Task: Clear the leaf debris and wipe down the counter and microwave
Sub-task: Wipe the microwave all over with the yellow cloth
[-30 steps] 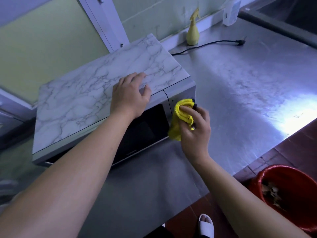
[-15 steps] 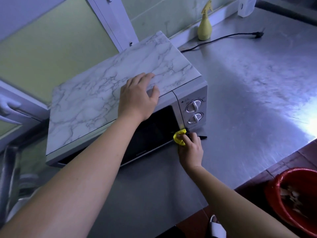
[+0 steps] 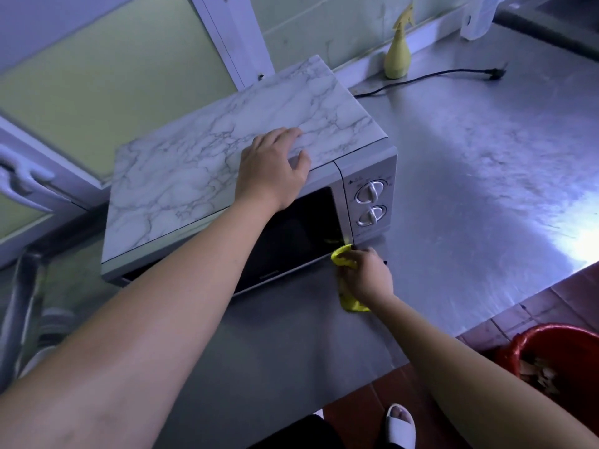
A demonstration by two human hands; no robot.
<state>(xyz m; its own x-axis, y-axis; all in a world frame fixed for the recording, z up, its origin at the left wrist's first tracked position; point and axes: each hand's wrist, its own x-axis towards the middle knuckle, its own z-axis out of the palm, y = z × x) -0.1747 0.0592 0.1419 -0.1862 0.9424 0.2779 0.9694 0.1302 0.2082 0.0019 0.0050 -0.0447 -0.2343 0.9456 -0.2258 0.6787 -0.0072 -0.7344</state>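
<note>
Bracing silver microwave with marble-pattern top (image 3: 194, 176), at back-left of grey steel table (image 3: 470, 189), with left grip (image 3: 272, 170): fingers straight, flat on top, likely to stop sliding. Wiping lower door corner with crumpled yellow cloth (image 3: 343, 254), right grip (image 3: 366, 273) clamped round it.

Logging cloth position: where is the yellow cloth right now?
In the head view, the yellow cloth is gripped in the right hand, low against the microwave front, below its two dials, over the steel counter.
</note>
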